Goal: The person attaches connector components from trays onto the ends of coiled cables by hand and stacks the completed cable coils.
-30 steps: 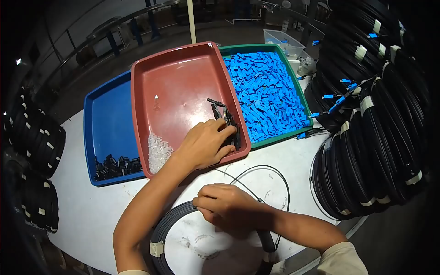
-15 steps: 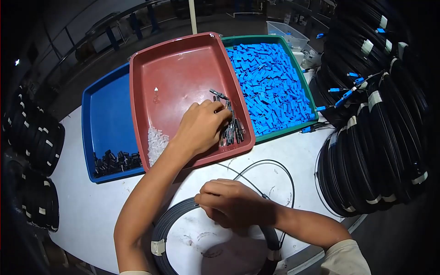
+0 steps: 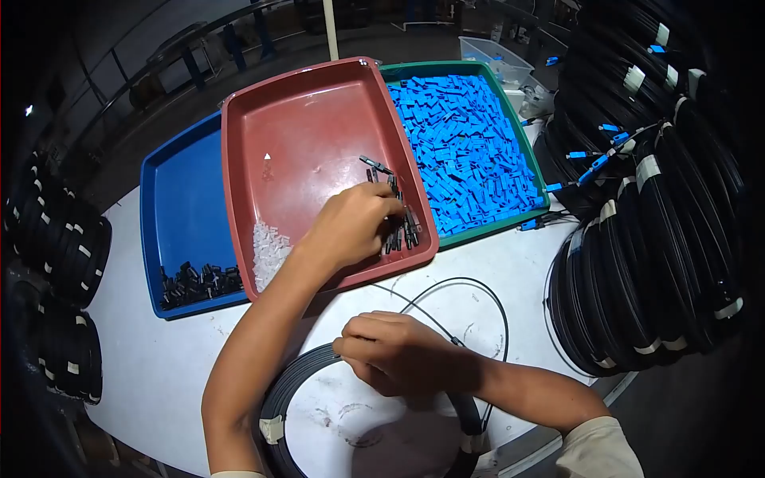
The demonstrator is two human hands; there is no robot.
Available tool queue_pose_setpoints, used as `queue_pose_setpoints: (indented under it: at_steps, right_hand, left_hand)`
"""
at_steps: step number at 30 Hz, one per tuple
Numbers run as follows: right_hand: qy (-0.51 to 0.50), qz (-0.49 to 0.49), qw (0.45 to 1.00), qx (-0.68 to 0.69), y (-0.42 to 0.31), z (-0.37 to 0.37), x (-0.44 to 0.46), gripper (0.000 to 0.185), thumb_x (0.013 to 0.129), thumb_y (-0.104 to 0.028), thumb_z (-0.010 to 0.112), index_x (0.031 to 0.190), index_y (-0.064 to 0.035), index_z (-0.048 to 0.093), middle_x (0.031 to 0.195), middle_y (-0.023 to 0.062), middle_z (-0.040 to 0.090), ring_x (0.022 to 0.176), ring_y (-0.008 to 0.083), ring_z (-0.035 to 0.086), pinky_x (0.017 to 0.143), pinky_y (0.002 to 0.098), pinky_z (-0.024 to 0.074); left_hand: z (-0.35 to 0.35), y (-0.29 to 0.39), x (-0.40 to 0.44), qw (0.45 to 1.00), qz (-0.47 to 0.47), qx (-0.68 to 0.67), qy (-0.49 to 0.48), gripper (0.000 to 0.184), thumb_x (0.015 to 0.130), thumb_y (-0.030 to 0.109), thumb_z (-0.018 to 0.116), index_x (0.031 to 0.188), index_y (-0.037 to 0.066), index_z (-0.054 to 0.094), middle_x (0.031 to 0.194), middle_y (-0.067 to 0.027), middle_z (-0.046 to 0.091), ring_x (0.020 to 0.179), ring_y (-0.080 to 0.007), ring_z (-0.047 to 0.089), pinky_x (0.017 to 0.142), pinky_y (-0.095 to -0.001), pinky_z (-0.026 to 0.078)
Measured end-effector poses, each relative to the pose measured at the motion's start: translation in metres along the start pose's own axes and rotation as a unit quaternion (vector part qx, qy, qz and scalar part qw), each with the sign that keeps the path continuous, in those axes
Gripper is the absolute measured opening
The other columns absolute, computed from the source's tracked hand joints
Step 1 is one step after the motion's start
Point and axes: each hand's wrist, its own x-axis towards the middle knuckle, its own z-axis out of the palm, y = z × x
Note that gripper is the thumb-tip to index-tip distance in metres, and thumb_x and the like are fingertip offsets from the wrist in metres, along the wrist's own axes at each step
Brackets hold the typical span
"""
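My left hand (image 3: pixel 358 219) reaches into the red tray (image 3: pixel 299 103), its fingers bent down among slim black and grey connector parts (image 3: pixel 401 231). Its fingertips are partly hidden in that pile, and whatever they pinch does not show. Over the far side of a black cable coil (image 3: pixel 291 382), my right hand (image 3: pixel 394 350) is closed, knuckles up. Anything inside its curled fingers is hidden. A thin black cable (image 3: pixel 502 307) loops on the table beyond the right hand and passes beneath that forearm. Small clear plastic pieces (image 3: pixel 269 251) lie in the tray's near left corner.
Left of the red tray, a blue tray (image 3: pixel 183 215) holds small black parts. Blue connector housings (image 3: pixel 466 151) fill the green tray (image 3: pixel 522 135) on the right. Large black cable coils (image 3: pixel 637 271) are stacked at the right edge, more coils (image 3: pixel 68 239) at the left.
My left hand stays at the connector pile with its fingers slightly shifted. The right hand keeps its closed pose. The whole view has moved slightly.
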Motion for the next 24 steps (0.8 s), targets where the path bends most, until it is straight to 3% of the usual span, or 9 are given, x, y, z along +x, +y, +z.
queue_pose_setpoints:
  at_steps: [3,5,8,10,15,17,19,21,24]
  right_hand:
    - [0.001,0.003,1.000,0.001,0.000,0.000,-0.001,0.020,0.079,0.001,0.064,0.099,-0.0007,0.061,0.086,0.0131,0.055,0.078,0.0314,0.061,0.072,0.0405,0.0520]
    - [-0.003,0.004,1.000,0.005,0.000,-0.001,0.000,0.020,0.079,0.001,0.064,0.099,-0.0006,0.061,0.086,0.0131,0.055,0.078,0.0314,0.061,0.073,0.0405,0.0519]
    - [-0.003,0.006,1.000,0.004,-0.001,-0.001,0.000,0.021,0.079,0.002,0.064,0.100,-0.0005,0.061,0.086,0.0130,0.056,0.079,0.0314,0.062,0.073,0.0403,0.0522]
    - [0.021,-0.006,1.000,0.013,-0.002,0.001,0.001,0.014,0.076,0.004,0.061,0.082,-0.0015,0.050,0.081,0.0137,0.049,0.075,0.0312,0.057,0.072,0.0405,0.0499]
    - [0.028,-0.008,0.999,0.015,0.000,0.003,0.001,0.014,0.076,0.004,0.062,0.082,-0.0015,0.051,0.081,0.0137,0.049,0.075,0.0312,0.057,0.072,0.0407,0.0500]
    - [0.030,-0.009,0.999,0.012,0.000,0.002,0.001,0.014,0.076,0.005,0.062,0.082,-0.0015,0.051,0.082,0.0138,0.050,0.075,0.0313,0.057,0.072,0.0407,0.0501]
    - [-0.001,0.004,1.000,0.012,0.000,-0.001,0.000,0.021,0.080,0.002,0.065,0.100,0.0004,0.061,0.087,0.0134,0.057,0.080,0.0320,0.062,0.074,0.0405,0.0528]
    - [-0.001,0.002,1.000,0.011,0.000,-0.001,0.000,0.021,0.080,0.001,0.065,0.101,0.0007,0.061,0.087,0.0135,0.057,0.080,0.0321,0.062,0.074,0.0406,0.0528]
    - [-0.003,0.001,1.000,0.008,-0.003,-0.006,0.001,0.020,0.081,0.001,0.065,0.101,0.0014,0.061,0.087,0.0138,0.058,0.081,0.0325,0.063,0.075,0.0408,0.0529]
  left_hand:
    - [-0.001,-0.007,-0.002,1.000,-0.005,-0.002,0.030,0.025,0.075,-0.001,0.072,0.100,0.004,0.074,0.097,-0.0144,0.068,0.091,-0.0365,0.065,0.081,-0.0465,0.053]
    - [-0.001,-0.005,-0.003,0.993,0.007,0.053,0.105,0.029,0.074,-0.005,0.069,0.102,0.003,0.073,0.097,-0.0153,0.067,0.090,-0.0378,0.065,0.080,-0.0459,0.053]
    - [-0.003,-0.002,-0.003,0.994,-0.030,0.028,0.100,0.033,0.074,-0.006,0.069,0.105,0.002,0.072,0.096,-0.0166,0.068,0.087,-0.0387,0.066,0.079,-0.0451,0.054]
    - [-0.006,-0.005,-0.003,0.994,-0.038,0.024,0.095,0.033,0.073,-0.006,0.069,0.105,0.002,0.072,0.095,-0.0167,0.068,0.087,-0.0387,0.066,0.079,-0.0449,0.054]
    - [-0.009,-0.006,-0.006,0.993,-0.054,0.014,0.100,0.032,0.074,-0.003,0.072,0.105,0.002,0.072,0.093,-0.0174,0.070,0.087,-0.0384,0.068,0.077,-0.0450,0.054]
    - [-0.011,0.001,-0.007,0.998,-0.039,0.013,0.044,0.029,0.075,-0.003,0.072,0.105,0.002,0.073,0.093,-0.0182,0.070,0.085,-0.0374,0.069,0.076,-0.0451,0.054]
    - [-0.006,0.003,-0.007,0.998,-0.034,0.050,0.028,0.029,0.076,-0.002,0.072,0.105,0.002,0.073,0.093,-0.0181,0.070,0.084,-0.0366,0.069,0.076,-0.0451,0.054]
    - [-0.004,0.002,-0.007,0.996,-0.029,0.088,0.013,0.028,0.077,-0.001,0.073,0.105,0.002,0.074,0.092,-0.0180,0.070,0.083,-0.0359,0.068,0.076,-0.0450,0.054]
    - [-0.005,0.000,-0.006,0.998,-0.055,-0.015,0.029,0.025,0.080,0.001,0.074,0.105,0.002,0.074,0.090,-0.0179,0.069,0.082,-0.0343,0.067,0.076,-0.0436,0.053]
